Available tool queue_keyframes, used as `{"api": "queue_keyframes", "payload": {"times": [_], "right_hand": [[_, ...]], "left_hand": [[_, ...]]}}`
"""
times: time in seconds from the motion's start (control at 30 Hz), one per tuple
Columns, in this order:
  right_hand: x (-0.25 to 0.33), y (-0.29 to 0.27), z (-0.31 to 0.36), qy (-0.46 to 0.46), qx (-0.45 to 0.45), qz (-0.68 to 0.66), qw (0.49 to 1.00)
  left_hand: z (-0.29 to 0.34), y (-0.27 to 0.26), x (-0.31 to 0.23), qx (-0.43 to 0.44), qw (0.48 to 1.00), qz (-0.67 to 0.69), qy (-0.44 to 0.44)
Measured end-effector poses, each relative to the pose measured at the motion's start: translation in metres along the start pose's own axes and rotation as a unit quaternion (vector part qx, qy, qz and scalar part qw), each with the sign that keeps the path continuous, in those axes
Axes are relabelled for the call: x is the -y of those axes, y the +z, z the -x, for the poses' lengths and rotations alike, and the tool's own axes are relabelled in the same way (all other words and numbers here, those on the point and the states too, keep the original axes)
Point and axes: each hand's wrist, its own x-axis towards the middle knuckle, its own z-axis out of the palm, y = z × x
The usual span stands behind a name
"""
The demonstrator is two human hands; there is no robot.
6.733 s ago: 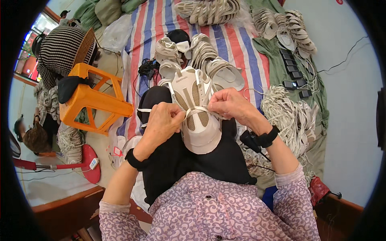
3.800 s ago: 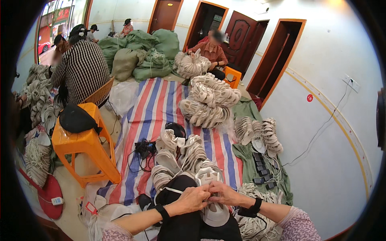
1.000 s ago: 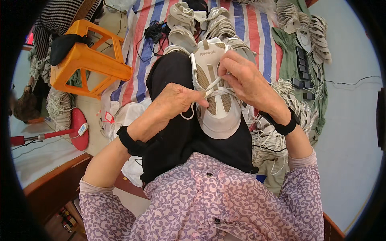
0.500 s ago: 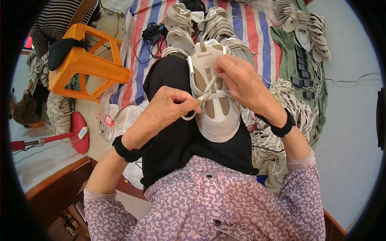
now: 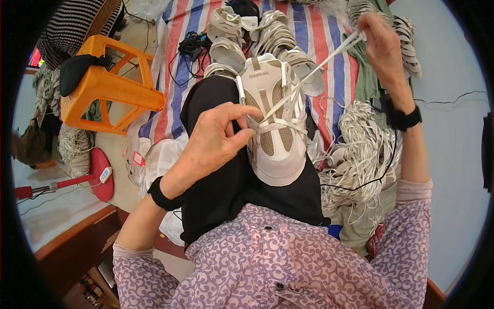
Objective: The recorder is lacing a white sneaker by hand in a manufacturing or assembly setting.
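A pale beige and white shoe upper (image 5: 280, 167) with tan mesh panels lies across my black-trousered lap, toe toward me. A white shoelace (image 5: 325, 63) crosses its lower part and runs from there up to the right, stretched taut. My right hand (image 5: 382, 49), raised beyond the shoe at the upper right, is closed in a pinch on that lace. At the shoe's left edge is my left hand (image 5: 218, 131), with index finger and thumb apart around the lacing. Nothing shows between those fingertips; its other fingers are curled.
Stacked shoe uppers (image 5: 275, 36) lie ahead on a striped sheet (image 5: 180, 31), beside tangled black cables (image 5: 194, 46). A heap of white laces (image 5: 363, 149) sits to my right. An orange stool (image 5: 116, 87) and a red round base (image 5: 103, 175) stand at left.
My right hand has swung up and right from the shoe, drawing the lace out long. My left thumb and index finger have parted from their pinch on a lace.
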Motion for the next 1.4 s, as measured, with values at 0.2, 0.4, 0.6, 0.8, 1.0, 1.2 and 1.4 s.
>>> {"api": "queue_keyframes", "payload": {"times": [0.2,0.4,0.6,0.8,1.0,1.2,1.4], "right_hand": [[0.007,0.022,-0.019,-0.041,-0.075,-0.304,0.949],[0.113,0.019,0.057,0.229,0.152,-0.389,0.879],[0.166,0.034,0.100,0.344,0.096,-0.442,0.823],[0.174,0.036,0.115,0.396,0.102,-0.486,0.772],[0.186,0.046,0.117,0.268,-0.033,-0.370,0.889],[0.184,0.056,0.106,0.149,-0.035,-0.274,0.950],[0.180,0.042,0.103,0.138,0.035,-0.142,0.980]], "left_hand": [[-0.017,0.008,0.007,-0.048,0.998,0.011,0.041],[-0.028,0.024,-0.008,-0.044,0.989,-0.071,0.119],[-0.025,0.046,0.008,-0.008,0.995,-0.079,0.067],[-0.046,0.050,-0.004,0.026,0.998,0.026,-0.043],[-0.054,0.050,-0.011,0.061,0.991,0.079,-0.090],[-0.049,0.041,-0.006,0.028,0.995,0.058,-0.073],[-0.083,0.055,0.029,0.036,0.979,-0.075,0.187]]}}
